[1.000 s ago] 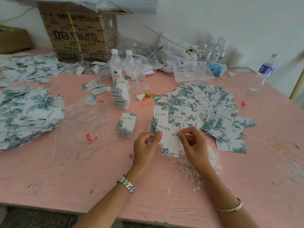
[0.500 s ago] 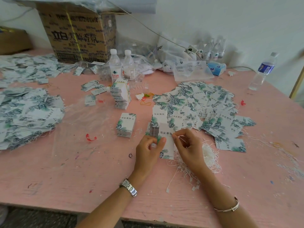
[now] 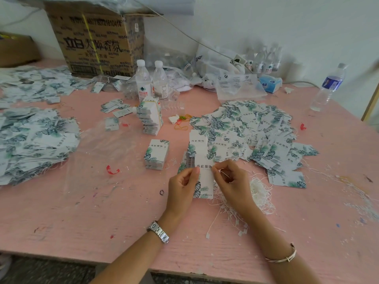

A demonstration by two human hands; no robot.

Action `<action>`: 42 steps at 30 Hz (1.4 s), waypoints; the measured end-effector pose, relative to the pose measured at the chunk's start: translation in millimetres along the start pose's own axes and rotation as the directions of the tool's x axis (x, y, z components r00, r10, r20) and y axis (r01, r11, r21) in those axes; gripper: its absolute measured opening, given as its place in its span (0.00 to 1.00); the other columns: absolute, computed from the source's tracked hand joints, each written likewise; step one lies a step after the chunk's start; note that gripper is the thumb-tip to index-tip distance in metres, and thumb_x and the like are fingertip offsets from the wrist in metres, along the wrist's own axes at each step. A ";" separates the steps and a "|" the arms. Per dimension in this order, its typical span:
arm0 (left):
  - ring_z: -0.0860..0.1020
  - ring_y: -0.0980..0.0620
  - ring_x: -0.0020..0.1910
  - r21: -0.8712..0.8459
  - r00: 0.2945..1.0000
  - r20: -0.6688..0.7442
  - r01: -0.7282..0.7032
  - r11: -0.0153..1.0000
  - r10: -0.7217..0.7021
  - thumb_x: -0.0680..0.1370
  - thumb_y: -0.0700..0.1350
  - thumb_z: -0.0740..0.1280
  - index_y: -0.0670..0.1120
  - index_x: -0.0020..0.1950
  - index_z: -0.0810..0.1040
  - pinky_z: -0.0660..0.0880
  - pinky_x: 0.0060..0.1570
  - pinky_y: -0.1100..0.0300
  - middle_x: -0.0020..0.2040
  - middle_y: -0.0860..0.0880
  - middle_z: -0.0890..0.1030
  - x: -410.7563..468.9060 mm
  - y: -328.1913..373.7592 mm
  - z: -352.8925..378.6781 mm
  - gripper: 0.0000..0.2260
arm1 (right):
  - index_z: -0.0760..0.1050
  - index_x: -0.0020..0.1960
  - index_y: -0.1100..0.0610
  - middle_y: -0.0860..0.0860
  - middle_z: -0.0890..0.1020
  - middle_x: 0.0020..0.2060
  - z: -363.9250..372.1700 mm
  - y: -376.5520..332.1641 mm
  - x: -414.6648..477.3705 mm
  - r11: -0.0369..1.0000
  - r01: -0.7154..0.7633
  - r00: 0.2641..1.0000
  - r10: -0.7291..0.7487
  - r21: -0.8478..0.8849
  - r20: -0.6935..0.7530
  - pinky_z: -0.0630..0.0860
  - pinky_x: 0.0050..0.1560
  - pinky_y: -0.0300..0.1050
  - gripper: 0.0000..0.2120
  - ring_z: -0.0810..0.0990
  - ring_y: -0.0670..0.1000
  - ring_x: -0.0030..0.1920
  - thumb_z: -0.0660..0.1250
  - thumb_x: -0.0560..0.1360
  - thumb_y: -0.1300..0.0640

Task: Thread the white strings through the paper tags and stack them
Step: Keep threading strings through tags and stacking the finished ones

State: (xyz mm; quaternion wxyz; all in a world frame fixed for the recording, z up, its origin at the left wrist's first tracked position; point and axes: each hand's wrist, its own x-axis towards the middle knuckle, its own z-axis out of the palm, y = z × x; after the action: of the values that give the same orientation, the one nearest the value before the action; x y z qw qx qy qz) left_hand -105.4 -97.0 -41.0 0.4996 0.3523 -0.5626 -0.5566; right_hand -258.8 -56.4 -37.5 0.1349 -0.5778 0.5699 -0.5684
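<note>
My left hand (image 3: 182, 182) pinches a white paper tag (image 3: 204, 179) with green leaf print by its left edge, just above the pink table. At the tag's top right corner my right hand (image 3: 231, 179) pinches a thin white string (image 3: 224, 173). A tangle of loose white strings (image 3: 260, 193) lies under and right of my right hand. A wide spread of loose tags (image 3: 252, 130) covers the table behind my hands. Two neat tag stacks stand to the left: a low stack (image 3: 156, 153) and a taller stack (image 3: 150, 115).
More tags lie heaped at the far left (image 3: 30, 140). A cardboard box (image 3: 96, 42), water bottles (image 3: 149, 80) and plastic bags (image 3: 235, 85) line the back. Another bottle (image 3: 328, 87) stands at the right. The table's front edge (image 3: 61, 257) is near me.
Both hands have drawn the tag toward me and lower over the table, the right hand staying at its top corner with the string.
</note>
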 end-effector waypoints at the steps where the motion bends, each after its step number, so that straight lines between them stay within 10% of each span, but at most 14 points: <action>1: 0.76 0.46 0.41 0.002 1.000 -0.002 -0.005 1.000 0.005 0.79 0.52 0.67 0.49 0.47 0.85 0.76 0.39 0.38 0.44 0.30 0.81 -0.1 -0.1 -0.3 0.10 | 0.77 0.45 0.52 0.56 0.71 0.25 0.2 0.4 -0.1 1.000 0.001 1.000 -0.001 0.000 -0.001 0.59 0.29 0.36 0.04 0.63 0.44 0.26 0.69 0.78 0.57; 28: 0.82 0.55 0.41 -0.030 1.000 -0.002 0.011 1.000 -0.011 0.82 0.46 0.66 0.61 0.46 0.87 0.79 0.41 0.54 0.42 0.50 0.87 1.6 -5.0 -2.6 0.13 | 0.77 0.46 0.51 0.52 0.68 0.23 -0.1 -2.2 0.1 0.999 -0.046 0.998 0.045 0.016 0.041 0.58 0.28 0.36 0.05 0.60 0.44 0.25 0.70 0.78 0.60; 42: 0.84 0.54 0.47 -0.065 0.986 0.167 0.012 0.998 -0.001 0.82 0.40 0.66 0.50 0.52 0.85 0.80 0.46 0.61 0.47 0.49 0.87 -6.4 6.6 0.3 0.09 | 0.82 0.48 0.51 0.58 0.68 0.34 -9.3 -2.8 9.5 0.767 -0.358 0.934 0.290 0.533 0.210 0.55 0.27 0.39 0.07 0.56 0.49 0.28 0.66 0.78 0.60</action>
State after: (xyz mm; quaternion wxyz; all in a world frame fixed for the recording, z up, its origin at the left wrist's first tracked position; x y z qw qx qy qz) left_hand -103.0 -90.0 -35.6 0.4603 0.2895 -0.5825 -0.6041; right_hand -267.7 -58.7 -27.4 0.4276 -0.4368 0.4592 -0.6445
